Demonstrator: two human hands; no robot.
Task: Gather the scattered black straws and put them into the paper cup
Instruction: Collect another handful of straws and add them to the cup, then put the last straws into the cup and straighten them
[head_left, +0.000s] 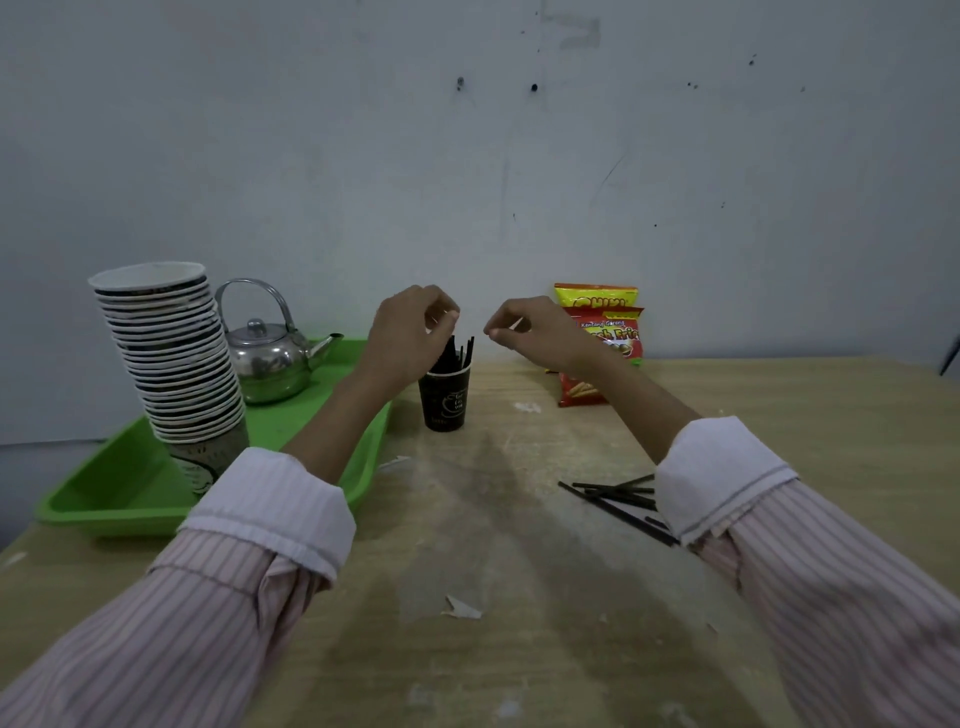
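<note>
A dark paper cup (443, 397) stands upright on the wooden table (493, 545), just right of the green tray. Several black straws (457, 353) stick up out of it. My left hand (410, 332) hovers right over those straw tops with curled fingers; whether it touches them is unclear. My right hand (524, 325) is raised to the right of the cup, fingertips pinched together, with no black straw visible in it. More loose black straws (618, 499) lie in a small pile on the table, partly hidden under my right sleeve.
A green tray (119, 493) at the left carries a tall leaning stack of paper cups (171, 358) and a metal kettle (270, 358). Red and yellow snack bags (602, 332) lean on the wall behind my right hand. Paper scraps (462, 608) lie on the table.
</note>
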